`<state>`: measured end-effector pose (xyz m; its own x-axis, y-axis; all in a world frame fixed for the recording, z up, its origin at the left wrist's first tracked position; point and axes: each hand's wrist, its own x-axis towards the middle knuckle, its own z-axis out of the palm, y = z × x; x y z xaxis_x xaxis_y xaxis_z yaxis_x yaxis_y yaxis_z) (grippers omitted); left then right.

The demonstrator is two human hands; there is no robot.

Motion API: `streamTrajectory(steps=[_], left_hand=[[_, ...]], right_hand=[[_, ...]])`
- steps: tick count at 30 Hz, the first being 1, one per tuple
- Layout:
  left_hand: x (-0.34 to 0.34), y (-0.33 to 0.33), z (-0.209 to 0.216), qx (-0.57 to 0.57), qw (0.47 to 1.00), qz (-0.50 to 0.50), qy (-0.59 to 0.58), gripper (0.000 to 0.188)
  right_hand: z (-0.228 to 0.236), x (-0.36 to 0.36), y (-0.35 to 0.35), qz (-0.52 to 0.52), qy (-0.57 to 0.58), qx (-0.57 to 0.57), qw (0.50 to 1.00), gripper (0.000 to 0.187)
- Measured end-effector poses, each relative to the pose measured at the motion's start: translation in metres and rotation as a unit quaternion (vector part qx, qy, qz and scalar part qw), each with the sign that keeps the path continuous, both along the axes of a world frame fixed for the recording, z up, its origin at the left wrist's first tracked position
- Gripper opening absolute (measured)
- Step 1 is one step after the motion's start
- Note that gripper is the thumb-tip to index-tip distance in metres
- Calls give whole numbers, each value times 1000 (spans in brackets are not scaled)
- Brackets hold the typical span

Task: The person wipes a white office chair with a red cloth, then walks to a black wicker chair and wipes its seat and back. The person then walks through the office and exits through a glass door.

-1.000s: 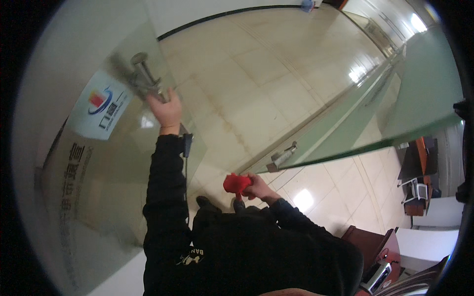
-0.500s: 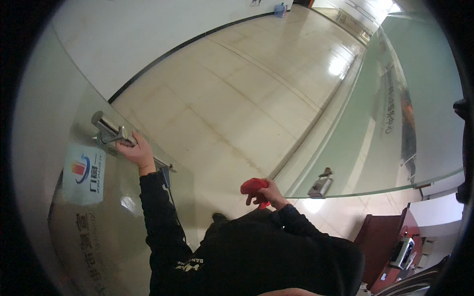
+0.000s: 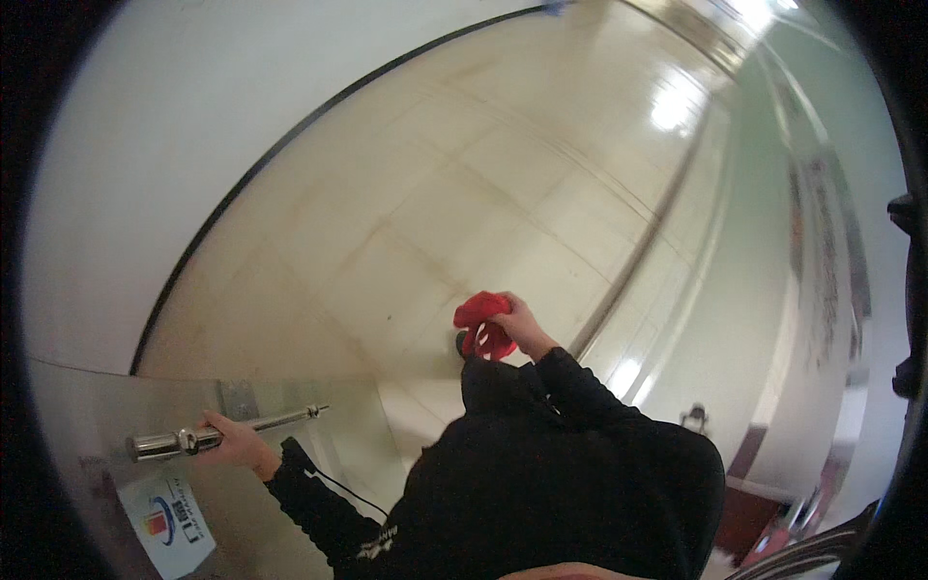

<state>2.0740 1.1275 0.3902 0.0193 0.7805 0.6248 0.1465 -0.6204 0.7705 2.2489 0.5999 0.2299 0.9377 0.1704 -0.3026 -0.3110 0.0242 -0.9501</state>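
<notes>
My left hand point(image 3: 240, 447) is wrapped round the shiny metal door handle point(image 3: 158, 446) at the lower left. The handle is a round bar fixed to a glass door point(image 3: 280, 512), with a white and blue sticker point(image 3: 166, 522) just below it. In front of my body, my right hand point(image 3: 525, 327) grips a crumpled red cloth point(image 3: 479, 309) that hangs from the fingers. Part of a dark shoe point(image 3: 462, 343) shows beside the cloth. Where the left fingertips close behind the bar is hidden.
Beige floor tiles point(image 3: 416, 193) stretch ahead, bordered on the left by a white wall point(image 3: 193, 126) with a dark skirting. A frosted glass panel point(image 3: 754, 290) runs along the right, blurred. Behind it at the lower right stands a dark red desk point(image 3: 749, 522). A blue bottle point(image 3: 554, 8) touches the top edge.
The door with my left hand on its handle has swung down and back to the lower left in view. I have moved forward past the right-hand panel's lock. The red cloth stays in my right hand.
</notes>
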Motion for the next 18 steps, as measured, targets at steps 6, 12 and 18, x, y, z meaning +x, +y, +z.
streamTrajectory(steps=[6,12,18], left_hand=[[-55,-4,-36,17,973,166,156,33],[-47,-70,-57,36,990,121,-69,61],[-26,-127,-52,20,986,162,-26,96]], right_hand=[[-8,139,26,129,87,-21,988,30],[-5,248,131,269,98,43,957,30],[-3,313,293,381,105,-1,919,35]])
